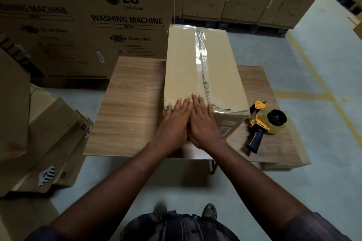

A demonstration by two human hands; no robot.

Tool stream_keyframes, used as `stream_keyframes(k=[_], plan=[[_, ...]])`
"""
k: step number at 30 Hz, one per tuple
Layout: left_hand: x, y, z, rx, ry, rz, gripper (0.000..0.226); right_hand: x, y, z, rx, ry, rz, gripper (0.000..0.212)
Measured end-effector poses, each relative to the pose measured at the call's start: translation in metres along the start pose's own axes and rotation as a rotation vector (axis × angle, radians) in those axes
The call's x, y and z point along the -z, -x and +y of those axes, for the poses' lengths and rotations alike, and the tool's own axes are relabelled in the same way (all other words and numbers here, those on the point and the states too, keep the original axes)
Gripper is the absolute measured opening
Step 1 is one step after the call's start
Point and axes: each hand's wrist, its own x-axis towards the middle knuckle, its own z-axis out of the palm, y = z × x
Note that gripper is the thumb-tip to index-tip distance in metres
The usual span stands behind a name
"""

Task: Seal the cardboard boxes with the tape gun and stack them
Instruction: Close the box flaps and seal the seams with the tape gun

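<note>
A long cardboard box (184,60) lies on the wooden table (129,103), with clear tape running down its top seam and over the near edge. My left hand (174,121) and my right hand (201,123) lie side by side, fingers straight, pressing on the box's near top edge and front face. The yellow and black tape gun (264,123) lies on the table to the right of the box, handle toward me; neither hand touches it.
Tall LG washing machine cartons (82,21) stand behind the table and to the back right. More cardboard boxes (49,135) sit piled on the floor at the left. Yellow floor lines (321,84) run along the grey floor at the right.
</note>
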Motion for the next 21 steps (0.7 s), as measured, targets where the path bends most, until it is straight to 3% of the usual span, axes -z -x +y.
stream_keyframes(k=[2,6,12,16,21], plan=[[-0.014,0.000,0.003,-0.006,-0.079,-0.012,0.086,-0.001,0.008,0.017,0.008,0.033,-0.003,0.075],[-0.021,0.002,0.000,-0.003,-0.142,0.071,0.085,0.006,0.027,0.072,-0.189,-0.025,0.081,0.081],[-0.018,-0.005,0.008,0.103,-0.004,0.154,0.061,0.017,0.049,0.130,-0.422,-0.171,0.160,0.083],[-0.021,-0.019,0.019,0.200,0.026,0.274,0.050,0.015,0.045,0.122,-0.374,-0.379,0.203,0.086],[-0.022,-0.024,0.008,0.217,0.052,0.362,0.032,0.009,0.054,0.147,-0.316,-0.567,0.290,0.066]])
